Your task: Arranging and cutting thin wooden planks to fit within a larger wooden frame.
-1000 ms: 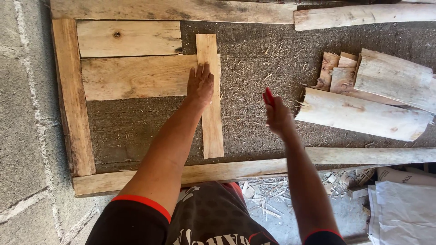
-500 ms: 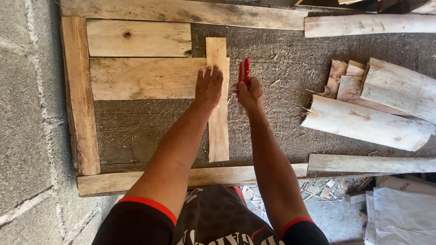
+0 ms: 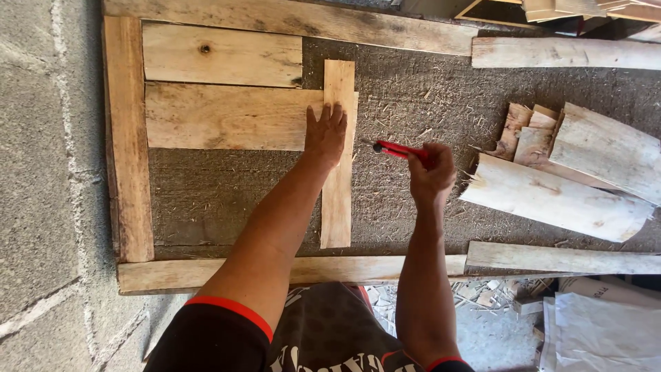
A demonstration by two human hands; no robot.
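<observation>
My left hand [image 3: 325,133] lies flat, fingers apart, on an upright narrow wooden plank [image 3: 338,200], where it crosses a wide horizontal board [image 3: 220,117]. My right hand [image 3: 431,171] is closed around a red pen-like marker [image 3: 394,148]; its dark tip points left and sits just to the right of the narrow plank's edge. A second horizontal board [image 3: 220,55] lies above the wide one. All three lie inside a rough wooden frame [image 3: 128,138] on a dark fibrous surface.
A pile of pale wood offcuts [image 3: 571,179] lies to the right. Long planks [image 3: 564,54] run along the top and bottom [image 3: 561,259]. A concrete block wall [image 3: 41,179] fills the left. White sacks [image 3: 606,331] and wood chips sit at lower right.
My right hand has shifted with the red marker, from upright beside my left hand to pointing left at the plank's right edge. Earlier it came in from the offcuts. The left hand stays on the plank.
</observation>
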